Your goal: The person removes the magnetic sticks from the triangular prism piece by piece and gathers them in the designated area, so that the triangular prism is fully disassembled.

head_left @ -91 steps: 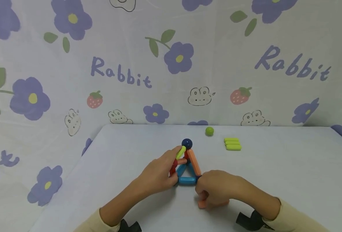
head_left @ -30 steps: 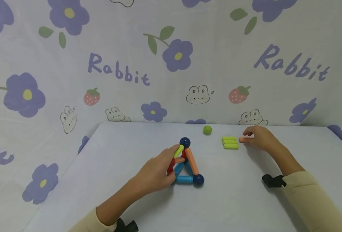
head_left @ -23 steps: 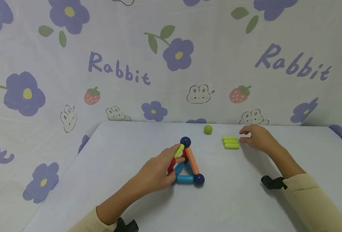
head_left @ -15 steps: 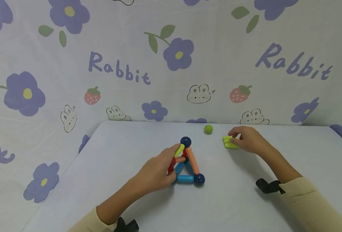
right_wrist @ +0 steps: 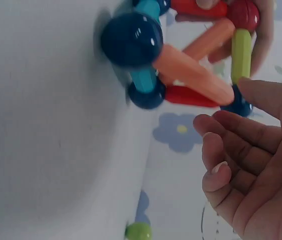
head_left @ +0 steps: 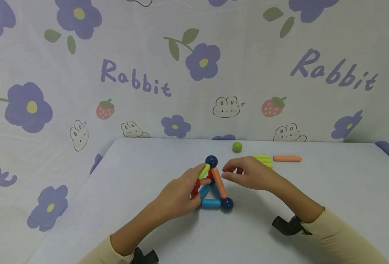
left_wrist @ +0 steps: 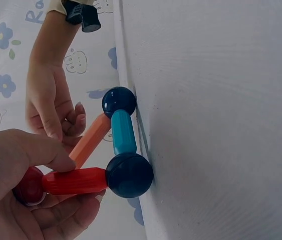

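Observation:
A standing frame of magnetic rods and balls has a navy ball (head_left: pixel 211 161) on top, an orange rod (head_left: pixel 219 183) slanting down its right side and a blue rod (head_left: pixel 211 204) at its base. My left hand (head_left: pixel 178 192) grips its left side; the left wrist view shows thumb and fingers pinching a red rod (left_wrist: pixel 75 181) next to a red ball (left_wrist: pixel 29 187). Just right of the top, my right hand (head_left: pixel 252 174) hovers with loosely bent fingers, holding nothing. In the right wrist view its fingertips are close to a lime rod (right_wrist: pixel 241 55); contact is unclear.
Behind my right hand lie several lime rods (head_left: pixel 262 157), partly covered, with a loose orange rod (head_left: pixel 287 158) to their right. A green ball (head_left: pixel 237 147) sits near the back edge of the white table (head_left: pixel 148 157). A patterned cloth (head_left: pixel 141 110) hangs behind.
My right hand took a loose orange rod from the front to the back right and let it go beside the lime rods. It then moved left to the frame; my left hand kept its grip.

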The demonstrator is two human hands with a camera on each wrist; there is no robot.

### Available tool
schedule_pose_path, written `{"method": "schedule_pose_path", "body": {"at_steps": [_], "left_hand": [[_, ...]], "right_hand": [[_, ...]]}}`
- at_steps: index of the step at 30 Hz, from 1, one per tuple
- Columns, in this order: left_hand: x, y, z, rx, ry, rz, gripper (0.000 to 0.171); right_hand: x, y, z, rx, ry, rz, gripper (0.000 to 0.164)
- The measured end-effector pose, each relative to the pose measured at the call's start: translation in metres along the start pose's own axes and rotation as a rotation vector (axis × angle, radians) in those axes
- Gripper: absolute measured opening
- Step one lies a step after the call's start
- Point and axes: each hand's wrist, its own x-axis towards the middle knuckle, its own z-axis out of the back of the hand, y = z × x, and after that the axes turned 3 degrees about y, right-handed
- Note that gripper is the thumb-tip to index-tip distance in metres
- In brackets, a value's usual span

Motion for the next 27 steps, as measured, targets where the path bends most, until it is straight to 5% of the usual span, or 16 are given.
{"method": "schedule_pose_path", "body": {"at_steps": [12, 27], "left_hand": [[-0.001, 0.003, -0.004, 0.007, -0.004, -0.019, 0.077], [0.0, 0.002, -0.002, 0.011, -0.021, -0.043, 0.078]], "right_hand": [[0.008, 0.004, -0.03, 0.043, 0.025, -0.029, 0.025], [0.006, 0.004, -0.03, 0.048, 0.024, 0.001, 0.024]]}}
